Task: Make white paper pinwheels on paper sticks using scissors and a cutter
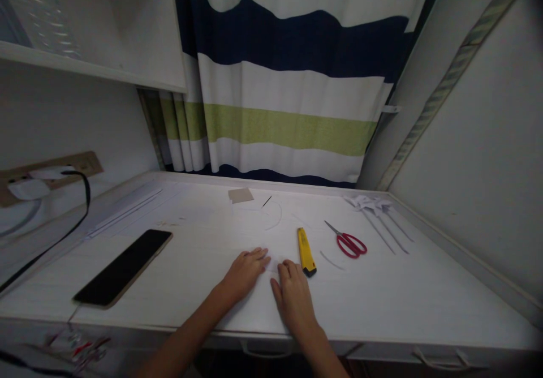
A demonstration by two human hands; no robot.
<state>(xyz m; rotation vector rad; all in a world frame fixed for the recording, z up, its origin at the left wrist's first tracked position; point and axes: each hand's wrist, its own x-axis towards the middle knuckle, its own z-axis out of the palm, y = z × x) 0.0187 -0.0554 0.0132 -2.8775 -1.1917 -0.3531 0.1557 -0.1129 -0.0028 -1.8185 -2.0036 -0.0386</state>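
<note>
A small piece of white paper lies on the desk between my hands, hard to make out against the white top. My left hand holds its left side, fingers together and bent over it. On the other side, the bent fingertips of my right hand press the paper down, its thumb lower and a little apart. Just beyond my right hand rests a yellow utility knife. Red-handled scissors lie partly spread further right, with a thin curved paper strip between knife and scissors.
A black phone lies at the left. Folded paper pieces with long stems are at the back right. Toward the back are a grey-brown card and a thin dark stick. White sheets lie back left, near a black cable.
</note>
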